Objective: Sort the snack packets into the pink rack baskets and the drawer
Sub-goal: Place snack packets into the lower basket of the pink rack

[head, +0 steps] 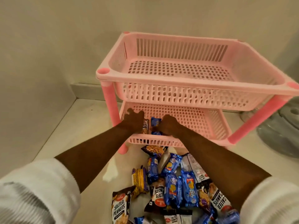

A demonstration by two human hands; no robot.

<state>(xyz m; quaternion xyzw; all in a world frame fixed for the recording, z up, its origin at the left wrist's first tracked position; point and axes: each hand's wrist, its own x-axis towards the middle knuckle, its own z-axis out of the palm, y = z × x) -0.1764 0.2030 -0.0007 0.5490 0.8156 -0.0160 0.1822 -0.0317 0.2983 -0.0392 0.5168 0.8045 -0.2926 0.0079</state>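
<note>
A pink two-tier rack stands on the counter; its upper basket (178, 78) holds nothing. Both my hands reach into the lower basket (202, 120). My left hand (133, 120) rests on a salted peanuts packet (145, 126) at the basket's front left. My right hand (169, 126) is closed on a blue biscuit packet (155, 122), with another blue packet (156, 133) just below it. A heap of snack packets (174, 183), blue biscuits and black salted peanuts, lies on the counter in front of the rack.
A beige wall rises behind and to the left. A grey metal lid or vessel (283, 126) sits right of the rack. Pale countertop (77, 126) stretches to the left of the rack. No drawer is in view.
</note>
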